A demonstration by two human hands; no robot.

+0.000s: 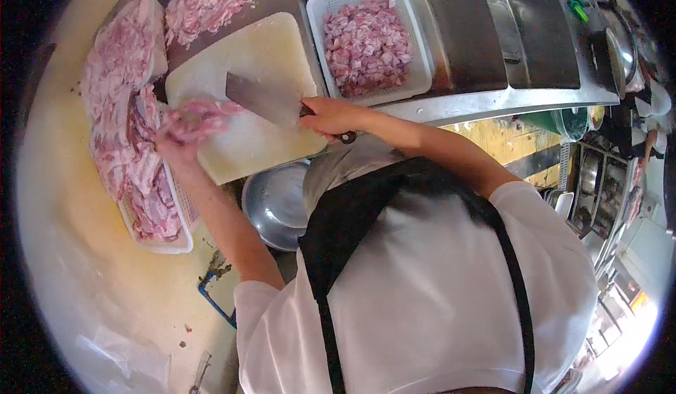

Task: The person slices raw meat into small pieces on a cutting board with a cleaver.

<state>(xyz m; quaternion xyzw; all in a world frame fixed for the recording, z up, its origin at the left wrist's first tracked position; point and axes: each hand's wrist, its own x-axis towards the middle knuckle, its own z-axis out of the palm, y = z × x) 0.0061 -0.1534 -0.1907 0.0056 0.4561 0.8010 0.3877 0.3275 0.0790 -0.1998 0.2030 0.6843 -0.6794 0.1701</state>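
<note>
My right hand (334, 117) is wrapped round the dark handle of a cleaver (262, 99), its broad blade low over the pale cutting board (271, 49). At the board's left edge, my left hand (177, 138) is closed on a strip of raw meat (211, 116), somewhat blurred. The strip's free end reaches toward the cleaver's blade. Just beyond my left hand, a large heap of raw meat slabs (113, 98) overflows a white basket (184, 242).
Behind the board lies a pile of raw meat pieces (208, 3). A white basket (422, 56) of diced meat (367, 45) stands to the right on the steel counter (465, 35). Below the board's near edge sits a metal bowl (274, 207).
</note>
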